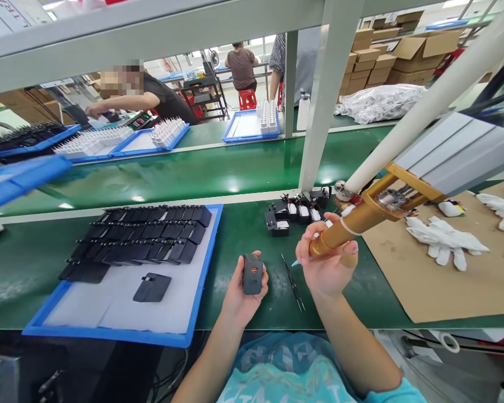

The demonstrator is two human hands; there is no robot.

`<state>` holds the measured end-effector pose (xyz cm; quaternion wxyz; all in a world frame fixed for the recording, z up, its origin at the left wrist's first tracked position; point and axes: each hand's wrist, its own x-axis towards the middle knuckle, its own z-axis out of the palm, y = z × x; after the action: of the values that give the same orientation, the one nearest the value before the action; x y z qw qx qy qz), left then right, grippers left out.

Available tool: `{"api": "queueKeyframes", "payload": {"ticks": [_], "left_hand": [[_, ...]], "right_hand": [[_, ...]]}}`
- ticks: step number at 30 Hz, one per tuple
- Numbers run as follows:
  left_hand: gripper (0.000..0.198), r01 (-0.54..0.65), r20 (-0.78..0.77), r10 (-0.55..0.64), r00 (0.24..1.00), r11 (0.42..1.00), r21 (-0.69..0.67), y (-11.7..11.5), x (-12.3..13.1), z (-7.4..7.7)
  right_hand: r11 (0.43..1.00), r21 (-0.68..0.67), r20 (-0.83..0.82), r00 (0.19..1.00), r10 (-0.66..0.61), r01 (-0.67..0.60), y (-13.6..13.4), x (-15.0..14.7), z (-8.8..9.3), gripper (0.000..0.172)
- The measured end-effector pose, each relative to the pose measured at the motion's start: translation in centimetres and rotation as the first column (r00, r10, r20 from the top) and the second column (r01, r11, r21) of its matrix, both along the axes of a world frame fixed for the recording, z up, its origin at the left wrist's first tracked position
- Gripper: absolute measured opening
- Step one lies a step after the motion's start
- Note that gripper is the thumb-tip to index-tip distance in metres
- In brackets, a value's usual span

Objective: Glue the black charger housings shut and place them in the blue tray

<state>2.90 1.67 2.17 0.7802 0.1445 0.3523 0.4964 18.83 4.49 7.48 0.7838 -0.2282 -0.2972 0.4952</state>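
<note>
My left hand is wrapped round a small black plastic casing with an orange mark on its upper face. On the right, my right hand has its fingers curled at the lower end of a gold cylinder, which covers part of the hand. A small teal tip sticks out beside these fingers; what it belongs to is hidden. Between the hands black tweezers lie on the green table. Beyond my right hand stand several open black casings with white parts inside.
To the left, a blue-rimmed tray bears rows of black casings and one lying apart. White gloves rest on cardboard at right. A white pole slants overhead. Co-workers sit beyond the frame post.
</note>
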Motion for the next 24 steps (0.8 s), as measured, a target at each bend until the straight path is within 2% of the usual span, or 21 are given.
{"api": "queueKeyframes", "payload": {"ticks": [12,15,17,18,19,20,22,23,24], "left_hand": [[0.042,-0.015,0.037,0.014,0.999,1.000,0.010,-0.3,0.8,0.2],[0.046,-0.039,-0.047,0.041,0.998,0.998,0.048,-0.3,0.7,0.2],[0.047,-0.053,-0.200,0.078,0.977,0.990,0.129,-0.3,0.3,0.1],[0.047,-0.050,-0.326,0.112,0.939,0.980,0.190,-0.2,-0.1,0.0],[0.046,-0.027,-0.480,0.153,0.864,0.966,0.258,0.0,-0.5,-0.2],[0.045,0.023,-0.641,0.198,0.742,0.947,0.319,0.2,-0.9,-0.4],[0.043,0.180,-0.873,0.287,0.395,0.907,0.380,0.6,-1.6,-1.0],[0.042,0.257,-0.920,0.320,0.228,0.891,0.373,0.8,-1.9,-1.3],[0.042,0.314,-0.934,0.342,0.103,0.880,0.357,0.9,-2.0,-1.7]], "right_hand": [[1.000,0.005,0.022,1.000,0.009,-0.009,0.1,0.2,-0.4,0.040],[1.000,-0.015,0.047,0.999,0.000,0.001,0.0,0.2,-0.4,0.040],[1.000,-0.012,0.053,0.999,-0.006,0.007,0.1,0.2,-0.4,0.040],[1.000,-0.004,0.051,0.999,-0.012,0.012,0.1,0.2,-0.4,0.039],[1.000,0.004,0.049,0.999,-0.021,0.021,0.1,0.1,-0.4,0.038],[0.999,0.013,0.049,0.998,-0.035,0.034,0.2,0.0,-0.3,0.038],[0.997,0.027,0.057,0.996,-0.068,0.067,0.3,0.0,-0.4,0.037],[0.996,0.032,0.064,0.995,-0.082,0.080,0.3,0.0,-0.4,0.037],[0.995,0.034,0.071,0.993,-0.093,0.091,0.2,0.0,-0.5,0.037]]}}
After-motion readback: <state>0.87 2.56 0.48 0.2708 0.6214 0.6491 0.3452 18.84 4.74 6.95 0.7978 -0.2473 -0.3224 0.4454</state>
